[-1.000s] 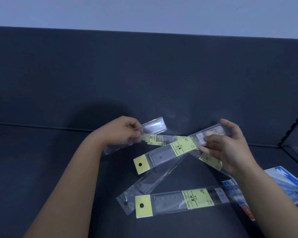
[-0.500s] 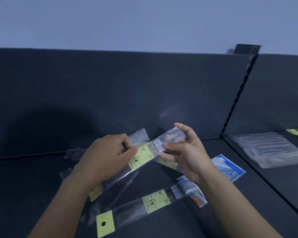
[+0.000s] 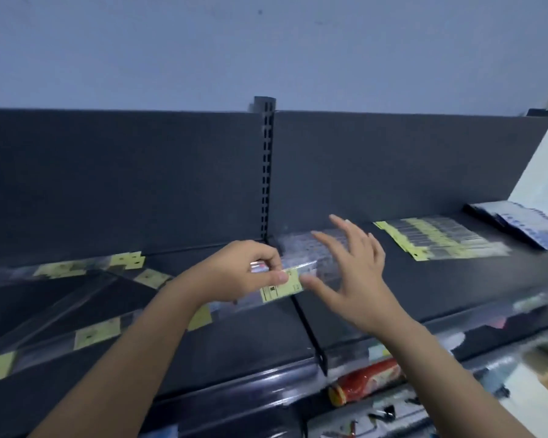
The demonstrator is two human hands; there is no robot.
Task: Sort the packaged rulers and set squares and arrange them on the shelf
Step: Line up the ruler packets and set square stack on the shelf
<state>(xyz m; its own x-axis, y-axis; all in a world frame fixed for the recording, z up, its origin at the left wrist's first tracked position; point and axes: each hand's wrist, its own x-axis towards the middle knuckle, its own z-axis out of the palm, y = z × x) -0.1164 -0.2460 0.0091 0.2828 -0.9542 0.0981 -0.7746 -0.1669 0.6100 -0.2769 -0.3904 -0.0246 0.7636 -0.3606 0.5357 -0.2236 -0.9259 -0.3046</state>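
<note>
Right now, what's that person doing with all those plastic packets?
A person is sorting packaged rulers on a dark grey shelf. The left hand pinches a clear plastic ruler packet with a yellow label, and the right hand hovers open beside it. A stack of yellow-labelled packets lies farther right; loose packets lie scattered at the left.

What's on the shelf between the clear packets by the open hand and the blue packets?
A fanned row of yellow-labelled ruler packets lies there, as the head view shows.
</note>
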